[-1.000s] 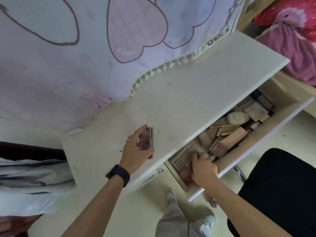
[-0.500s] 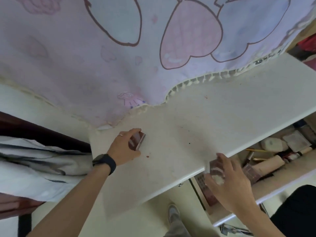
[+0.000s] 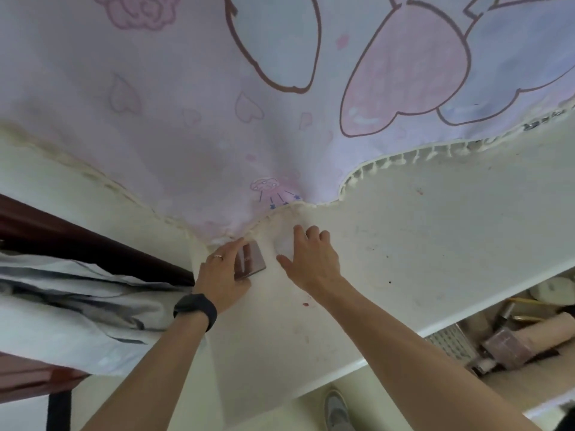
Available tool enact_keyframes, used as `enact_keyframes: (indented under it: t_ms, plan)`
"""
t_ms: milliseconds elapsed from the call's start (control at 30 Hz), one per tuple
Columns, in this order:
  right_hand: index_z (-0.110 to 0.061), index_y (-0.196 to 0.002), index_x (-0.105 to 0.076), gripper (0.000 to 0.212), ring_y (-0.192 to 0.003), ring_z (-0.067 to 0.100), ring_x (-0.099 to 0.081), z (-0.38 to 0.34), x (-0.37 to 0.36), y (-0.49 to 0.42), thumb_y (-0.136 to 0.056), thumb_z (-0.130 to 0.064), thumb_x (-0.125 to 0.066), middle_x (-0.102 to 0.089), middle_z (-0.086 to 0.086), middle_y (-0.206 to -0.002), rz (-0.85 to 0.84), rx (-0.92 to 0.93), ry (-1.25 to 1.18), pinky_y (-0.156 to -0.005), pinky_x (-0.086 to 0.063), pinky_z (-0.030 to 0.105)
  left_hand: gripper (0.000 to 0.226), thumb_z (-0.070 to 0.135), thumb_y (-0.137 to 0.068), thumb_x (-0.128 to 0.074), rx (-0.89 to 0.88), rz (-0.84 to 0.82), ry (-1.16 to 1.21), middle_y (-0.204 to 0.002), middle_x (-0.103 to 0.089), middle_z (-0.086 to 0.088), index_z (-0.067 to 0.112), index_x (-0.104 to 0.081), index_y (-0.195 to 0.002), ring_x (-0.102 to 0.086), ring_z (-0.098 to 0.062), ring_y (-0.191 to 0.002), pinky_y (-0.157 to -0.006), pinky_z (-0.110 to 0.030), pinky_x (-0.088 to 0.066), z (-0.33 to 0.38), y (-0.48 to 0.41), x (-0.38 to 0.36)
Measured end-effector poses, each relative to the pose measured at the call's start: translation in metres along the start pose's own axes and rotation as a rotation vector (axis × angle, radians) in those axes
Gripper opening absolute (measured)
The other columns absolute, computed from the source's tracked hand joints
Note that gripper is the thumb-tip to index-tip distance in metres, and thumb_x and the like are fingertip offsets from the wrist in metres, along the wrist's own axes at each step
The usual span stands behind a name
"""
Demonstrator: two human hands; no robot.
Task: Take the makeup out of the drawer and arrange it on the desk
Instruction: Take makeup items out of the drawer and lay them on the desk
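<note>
On the white desk, near its back left corner, my left hand grips a flat mauve palette that touches the desktop. Just to its right my right hand curls over a pale round compact, mostly hidden under my fingers. At the lower right the drawer stands open. It holds several makeup items, among them a mauve palette, a beige tube, a white round case and a lash tray.
A pink and lilac cloth with heart prints and a tasselled edge hangs over the back of the desk. Grey fabric and a dark wooden edge lie left of the desk. My shoe shows below the desk's front.
My right hand left the drawer with the pale compact and came up to the desk's back left. My left hand slid the mauve palette back and left toward the cloth's edge.
</note>
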State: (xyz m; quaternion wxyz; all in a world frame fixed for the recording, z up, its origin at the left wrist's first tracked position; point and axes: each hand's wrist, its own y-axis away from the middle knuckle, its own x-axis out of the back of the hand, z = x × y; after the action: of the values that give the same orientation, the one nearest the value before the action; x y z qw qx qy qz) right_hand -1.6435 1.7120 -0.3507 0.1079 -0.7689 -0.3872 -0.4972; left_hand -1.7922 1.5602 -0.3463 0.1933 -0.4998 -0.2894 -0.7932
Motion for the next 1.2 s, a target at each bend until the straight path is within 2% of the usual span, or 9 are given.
enact_keyframes:
  t_ms: [167,267,333,467,667,800,933,1100,1200]
  plan:
    - [-0.012,-0.155,-0.024,0.089,-0.126,0.031,-0.033,0.02,-0.015,0.002,-0.091,-0.064,-0.055,-0.039,0.006,-0.145,0.013,0.177,-0.028,-0.11,-0.036,0.037,0.074,0.033,-0.086,-0.072,0.031,0.048,0.123,-0.142,-0.045,0.003,0.024,-0.037,-0.151,-0.047,-0.02,-0.124,-0.104,-0.022,-0.04,-0.013,0.005,-0.008]
    - [-0.011,-0.159,-0.022,0.088,-0.131,0.029,-0.028,0.032,-0.018,0.005,-0.092,-0.05,-0.064,-0.034,0.005,-0.152,0.007,0.204,-0.125,-0.114,-0.036,0.038,0.069,0.026,-0.083,-0.076,0.03,0.092,0.191,-0.124,-0.045,0.013,0.022,-0.046,-0.145,-0.052,-0.01,-0.109,-0.083,0.007,-0.029,-0.013,0.005,-0.009]
    - [-0.01,-0.158,-0.03,0.078,-0.128,0.032,-0.035,0.037,-0.019,0.004,-0.095,-0.038,-0.067,-0.041,0.008,-0.15,0.05,0.229,-0.149,-0.11,-0.04,0.04,0.07,0.025,-0.083,-0.077,0.045,0.071,0.197,-0.129,-0.046,0.011,0.021,-0.045,-0.145,-0.05,-0.009,-0.111,-0.087,0.003,-0.03,-0.014,0.003,-0.007]
    - [-0.011,-0.155,-0.038,0.068,-0.123,0.035,-0.041,0.039,-0.02,0.003,-0.097,-0.033,-0.066,-0.046,0.007,-0.151,0.084,0.249,-0.154,-0.105,-0.043,0.041,0.075,0.023,-0.082,-0.077,0.058,0.014,0.179,-0.146,-0.045,-0.003,0.018,-0.043,-0.148,-0.046,-0.021,-0.129,-0.108,-0.028,-0.038,-0.014,-0.002,-0.003]
    - [-0.029,-0.16,-0.027,0.065,-0.125,0.028,-0.036,0.034,-0.021,-0.002,-0.102,-0.042,-0.053,-0.033,-0.008,-0.162,0.056,0.195,-0.086,-0.102,-0.044,0.033,0.075,0.018,-0.08,-0.079,0.083,0.006,0.198,-0.14,-0.049,-0.005,0.019,-0.044,-0.146,-0.051,-0.024,-0.12,-0.103,-0.031,-0.042,-0.009,-0.002,0.004]
    - [-0.039,-0.16,-0.019,0.063,-0.129,0.027,-0.033,0.03,-0.021,-0.005,-0.104,-0.047,-0.046,-0.025,-0.01,-0.165,0.014,0.163,-0.045,-0.1,-0.047,0.034,0.073,0.016,-0.079,-0.08,0.088,0.033,0.212,-0.13,-0.052,-0.003,0.021,-0.047,-0.143,-0.05,-0.016,-0.102,-0.089,-0.022,-0.039,-0.012,0.0,0.004]
    - [-0.039,-0.161,-0.012,0.064,-0.133,0.027,-0.031,0.026,-0.019,-0.004,-0.105,-0.045,-0.044,-0.021,-0.007,-0.166,-0.019,0.144,-0.05,-0.107,-0.042,0.035,0.074,0.019,-0.077,-0.08,0.099,0.017,0.157,-0.127,-0.054,-0.002,0.022,-0.047,-0.143,-0.051,-0.018,-0.1,-0.09,-0.027,-0.043,-0.011,-0.003,0.003]
    - [-0.032,-0.162,0.002,0.081,-0.144,0.025,-0.026,0.024,-0.007,0.012,-0.104,-0.029,-0.054,-0.011,-0.005,-0.17,-0.113,0.123,-0.196,-0.119,-0.03,0.035,0.074,0.016,-0.077,-0.078,0.088,0.092,-0.001,-0.138,-0.051,-0.009,0.022,-0.044,-0.143,-0.049,-0.033,-0.123,-0.104,-0.044,-0.045,0.001,0.008,0.003]
    - [-0.03,-0.163,-0.006,0.077,-0.151,0.017,-0.022,0.037,0.004,0.053,-0.103,-0.024,-0.054,-0.015,-0.009,-0.169,-0.106,0.103,-0.406,-0.12,-0.024,0.027,0.071,0.012,-0.079,-0.075,0.038,0.138,-0.09,-0.148,-0.045,-0.012,0.015,-0.044,-0.144,-0.04,-0.037,-0.132,-0.108,-0.047,-0.039,0.024,0.035,-0.013]
